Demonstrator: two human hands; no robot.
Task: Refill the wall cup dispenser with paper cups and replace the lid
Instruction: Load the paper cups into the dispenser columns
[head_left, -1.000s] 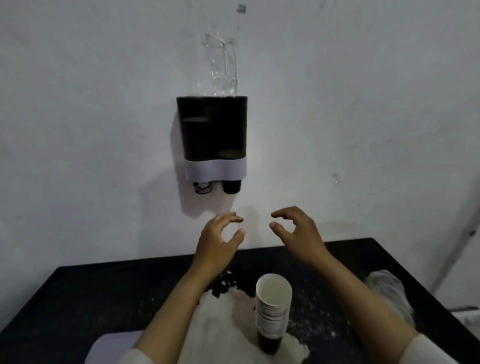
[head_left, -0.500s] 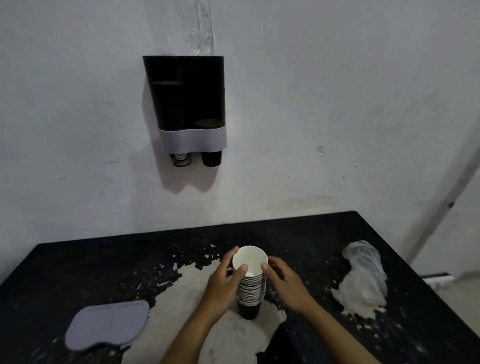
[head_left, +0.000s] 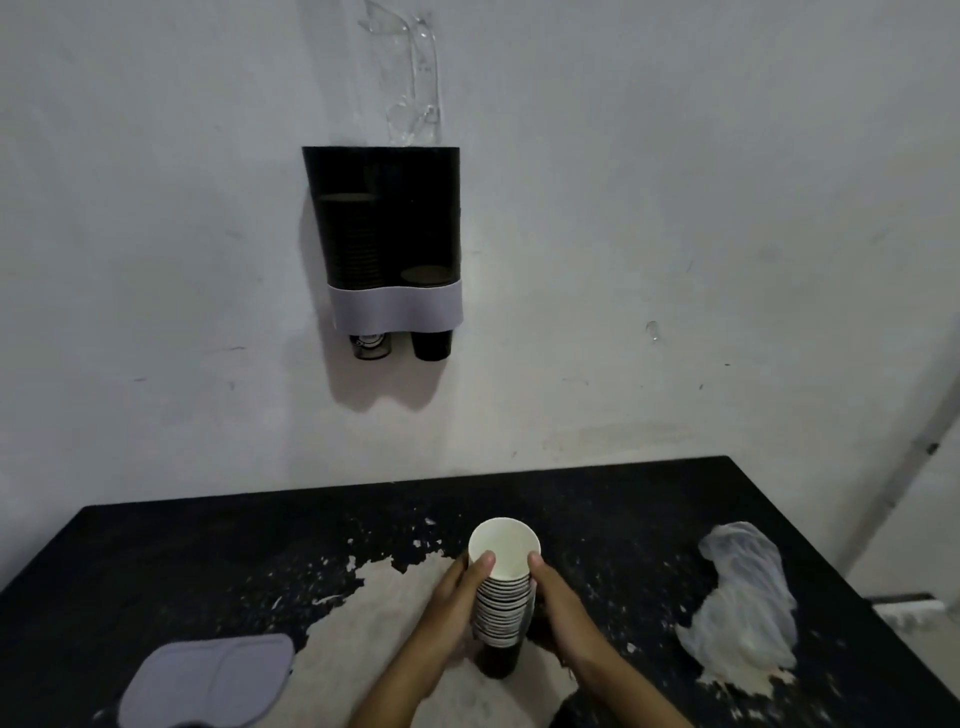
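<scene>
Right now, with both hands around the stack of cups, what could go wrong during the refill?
The stack of paper cups is tall and both hands, left hand and right hand, hold it near the top, so lower cups might slip off when lifted. The dispenser hangs high on the wall, so the stack may tilt while entering. The lid lies near the table edge and could be knocked off.

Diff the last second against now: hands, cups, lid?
Both hands dropped from mid-air below the dispenser to the cup stack; left hand and right hand now grip it. Stack remains on the table; lid and plastic bag unmoved.
</scene>
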